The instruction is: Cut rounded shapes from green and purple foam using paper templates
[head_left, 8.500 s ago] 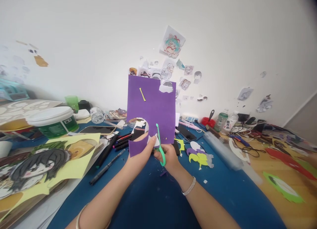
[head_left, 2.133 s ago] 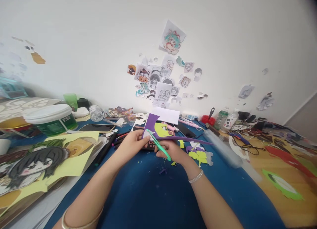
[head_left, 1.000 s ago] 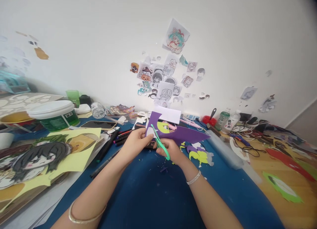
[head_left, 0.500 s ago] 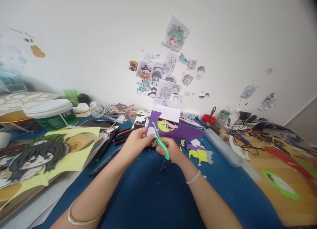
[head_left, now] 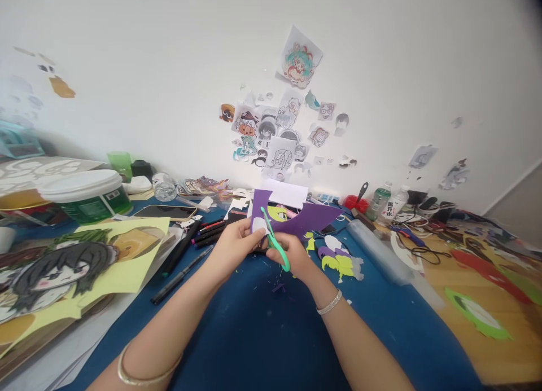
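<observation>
My left hand (head_left: 237,240) pinches the left part of a purple sheet (head_left: 311,218), with the thumb on a small white paper piece (head_left: 259,224) that lies against it. Green-handled scissors (head_left: 279,249) are gripped in my right hand (head_left: 292,250), their blades at the purple sheet beside the white piece. Part of the right fingers is hidden behind the handles. Below and to the right, yellow, purple and grey cut pieces (head_left: 341,261) lie on the blue table cover (head_left: 262,334), and tiny purple scraps are scattered under my hands.
Black pens (head_left: 180,278) lie left of my hands, near a phone (head_left: 167,212) and a lidded green-and-white tub (head_left: 87,196). A clear plastic roll (head_left: 381,253) and bottles (head_left: 392,205) stand or lie at right. Drawings (head_left: 282,153) hang on the wall.
The purple sheet's right end has shifted slightly left and swung up toward the wall. Both hands stay nearly in place, still holding the sheet and the scissors.
</observation>
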Available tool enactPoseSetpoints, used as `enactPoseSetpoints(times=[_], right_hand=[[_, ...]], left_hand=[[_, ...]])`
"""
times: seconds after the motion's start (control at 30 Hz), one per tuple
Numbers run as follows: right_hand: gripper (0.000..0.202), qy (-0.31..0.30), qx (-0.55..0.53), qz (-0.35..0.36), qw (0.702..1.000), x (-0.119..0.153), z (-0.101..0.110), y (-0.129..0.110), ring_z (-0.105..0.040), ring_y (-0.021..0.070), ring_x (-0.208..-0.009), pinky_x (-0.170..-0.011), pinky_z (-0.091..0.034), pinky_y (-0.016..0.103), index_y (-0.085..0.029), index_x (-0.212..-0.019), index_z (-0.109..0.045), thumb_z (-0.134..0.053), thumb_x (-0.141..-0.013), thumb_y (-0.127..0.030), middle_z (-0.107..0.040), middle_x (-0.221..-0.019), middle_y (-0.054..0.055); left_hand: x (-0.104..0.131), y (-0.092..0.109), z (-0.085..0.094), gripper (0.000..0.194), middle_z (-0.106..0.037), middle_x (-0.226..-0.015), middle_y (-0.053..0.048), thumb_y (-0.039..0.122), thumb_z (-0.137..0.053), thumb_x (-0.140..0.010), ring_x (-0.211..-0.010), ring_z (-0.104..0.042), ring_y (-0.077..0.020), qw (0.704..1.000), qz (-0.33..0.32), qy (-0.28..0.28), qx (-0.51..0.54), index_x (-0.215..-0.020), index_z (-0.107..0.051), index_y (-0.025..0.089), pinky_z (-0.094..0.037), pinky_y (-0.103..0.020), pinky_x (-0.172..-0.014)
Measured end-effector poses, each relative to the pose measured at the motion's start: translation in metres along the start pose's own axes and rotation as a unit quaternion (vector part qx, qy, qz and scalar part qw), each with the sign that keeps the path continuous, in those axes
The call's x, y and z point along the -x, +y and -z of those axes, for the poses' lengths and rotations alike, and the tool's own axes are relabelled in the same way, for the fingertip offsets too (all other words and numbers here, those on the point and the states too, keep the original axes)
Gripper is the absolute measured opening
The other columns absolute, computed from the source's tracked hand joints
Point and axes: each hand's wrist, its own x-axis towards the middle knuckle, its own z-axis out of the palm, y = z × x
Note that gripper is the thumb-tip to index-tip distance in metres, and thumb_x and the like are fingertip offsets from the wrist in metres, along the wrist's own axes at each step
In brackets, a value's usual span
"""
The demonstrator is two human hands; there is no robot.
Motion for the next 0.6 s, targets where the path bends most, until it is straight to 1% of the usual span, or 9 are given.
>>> enactPoseSetpoints(times=[0.13,0.23,0.3,0.37,0.43,0.6], right_hand=[[0.042,-0.012,0.004,-0.004,1.0,0.001,0.003,-0.003,-0.033,0.0082,-0.051,-0.046,-0.028,0.02,-0.013,-0.073,-0.055,-0.063,-0.064,-0.053,-0.04,-0.056,-0.003],[0.041,-0.029,0.008,-0.004,1.0,0.002,0.004,-0.004,-0.03,0.0073,-0.051,-0.045,-0.027,0.02,-0.013,-0.076,-0.056,-0.063,-0.065,-0.052,-0.039,-0.057,-0.004],[0.042,-0.038,-0.002,-0.007,0.999,0.002,0.004,-0.003,-0.031,0.0075,-0.051,-0.045,-0.027,0.02,-0.012,-0.078,-0.057,-0.063,-0.066,-0.052,-0.039,-0.058,-0.004],[0.044,-0.036,-0.01,-0.008,0.999,0.002,0.004,-0.003,-0.032,0.0081,-0.053,-0.046,-0.028,0.02,-0.012,-0.079,-0.057,-0.062,-0.066,-0.054,-0.04,-0.059,-0.003],[0.045,-0.027,-0.012,-0.003,1.0,0.002,0.003,-0.002,-0.035,0.0088,-0.055,-0.047,-0.029,0.02,-0.012,-0.079,-0.057,-0.061,-0.065,-0.055,-0.042,-0.061,-0.002],[0.049,0.001,-0.028,0.0,1.0,0.001,0.0,-0.002,-0.043,0.0124,-0.061,-0.052,-0.036,0.023,-0.013,-0.075,-0.056,-0.062,-0.061,-0.06,-0.048,-0.066,0.001]], left_hand=[[-0.001,0.0,0.003,0.018,-0.044,-0.047,0.007,0.033,-0.055,-0.07,-0.043,-0.037,-0.0075,0.999,-0.005,0.001,-0.046,-0.067,-0.051,0.016,-0.029,-0.019,-0.044],[-0.003,-0.003,0.007,0.017,-0.048,-0.053,0.005,0.033,-0.055,-0.07,-0.05,-0.043,-0.0099,0.993,-0.033,0.035,-0.105,-0.07,-0.053,0.016,-0.034,-0.02,-0.048],[-0.004,-0.004,0.008,0.017,-0.05,-0.057,0.004,0.033,-0.054,-0.07,-0.056,-0.046,-0.0114,0.99,-0.058,0.05,-0.122,-0.07,-0.054,0.016,-0.036,-0.021,-0.051],[-0.003,-0.003,0.007,0.017,-0.051,-0.059,0.003,0.033,-0.054,-0.07,-0.057,-0.047,-0.0118,0.991,-0.062,0.043,-0.11,-0.071,-0.054,0.016,-0.037,-0.021,-0.052],[-0.002,-0.001,0.004,0.018,-0.051,-0.058,0.003,0.033,-0.055,-0.07,-0.055,-0.047,-0.0113,0.995,-0.049,0.034,-0.081,-0.071,-0.055,0.015,-0.037,-0.021,-0.052],[0.002,0.001,-0.003,0.02,-0.049,-0.051,0.005,0.034,-0.058,-0.069,-0.048,-0.044,-0.0092,0.998,-0.037,0.041,-0.027,-0.066,-0.054,0.015,-0.034,-0.02,-0.047]])
